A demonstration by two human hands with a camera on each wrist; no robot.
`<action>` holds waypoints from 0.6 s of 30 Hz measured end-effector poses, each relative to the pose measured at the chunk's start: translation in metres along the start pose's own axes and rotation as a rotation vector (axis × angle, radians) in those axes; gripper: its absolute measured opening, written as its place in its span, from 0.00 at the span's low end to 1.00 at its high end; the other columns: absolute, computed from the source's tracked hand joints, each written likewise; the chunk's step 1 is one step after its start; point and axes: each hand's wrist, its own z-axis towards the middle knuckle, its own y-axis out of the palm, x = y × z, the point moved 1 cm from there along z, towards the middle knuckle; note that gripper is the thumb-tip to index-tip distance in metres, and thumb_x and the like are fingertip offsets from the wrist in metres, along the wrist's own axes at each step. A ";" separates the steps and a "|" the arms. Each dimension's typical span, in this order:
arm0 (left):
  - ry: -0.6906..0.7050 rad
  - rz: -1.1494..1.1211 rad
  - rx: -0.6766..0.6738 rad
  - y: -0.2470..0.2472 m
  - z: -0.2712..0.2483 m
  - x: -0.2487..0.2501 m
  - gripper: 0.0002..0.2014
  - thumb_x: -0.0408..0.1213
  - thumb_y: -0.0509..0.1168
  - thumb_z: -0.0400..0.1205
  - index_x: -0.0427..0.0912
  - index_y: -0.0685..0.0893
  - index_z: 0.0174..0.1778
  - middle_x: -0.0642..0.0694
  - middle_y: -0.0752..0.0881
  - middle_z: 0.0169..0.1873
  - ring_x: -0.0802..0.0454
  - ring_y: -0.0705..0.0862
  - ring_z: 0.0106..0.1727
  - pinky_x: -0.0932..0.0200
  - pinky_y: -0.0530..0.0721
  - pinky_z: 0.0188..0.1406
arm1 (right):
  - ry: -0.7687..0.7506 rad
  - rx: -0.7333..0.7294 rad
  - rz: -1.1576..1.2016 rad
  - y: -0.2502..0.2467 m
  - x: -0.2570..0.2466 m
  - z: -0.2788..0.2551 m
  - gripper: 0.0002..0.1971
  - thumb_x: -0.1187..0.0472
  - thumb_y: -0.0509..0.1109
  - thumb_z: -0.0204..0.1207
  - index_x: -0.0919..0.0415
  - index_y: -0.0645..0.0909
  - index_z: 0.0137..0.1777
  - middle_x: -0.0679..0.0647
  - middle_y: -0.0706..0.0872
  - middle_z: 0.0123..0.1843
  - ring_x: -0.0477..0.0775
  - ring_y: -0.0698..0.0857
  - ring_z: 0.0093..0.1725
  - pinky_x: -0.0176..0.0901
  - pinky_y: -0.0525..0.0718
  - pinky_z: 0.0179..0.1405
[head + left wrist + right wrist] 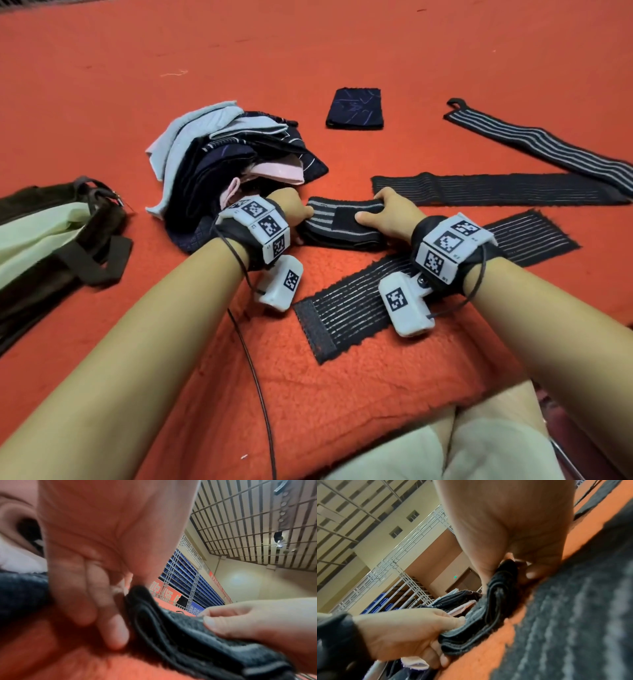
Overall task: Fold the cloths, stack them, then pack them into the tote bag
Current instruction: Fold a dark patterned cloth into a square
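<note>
Item: folded striped strap, frame centre, on the red mat. My left hand and right hand pinch its 2 ends. Risk: springy layers unrolling if either grip slackens.

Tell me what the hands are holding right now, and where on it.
Both hold one folded striped band: left hand pinches its left end, right hand its right end.

Four black striped elastic bands are showing on the red mat: one folded band and three lying flat. One folded navy cloth, one loose cloth heap and one tote bag are lying there too.
</note>
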 end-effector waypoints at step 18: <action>0.246 -1.031 -0.361 -0.005 -0.016 0.010 0.12 0.38 0.51 0.87 0.40 0.79 0.56 0.47 0.89 0.46 0.56 0.89 0.44 0.59 0.88 0.41 | -0.134 -0.211 0.948 -0.042 0.008 -0.011 0.12 0.72 0.63 0.79 0.61 0.73 0.61 0.57 0.84 0.52 0.52 0.86 0.45 0.44 0.89 0.37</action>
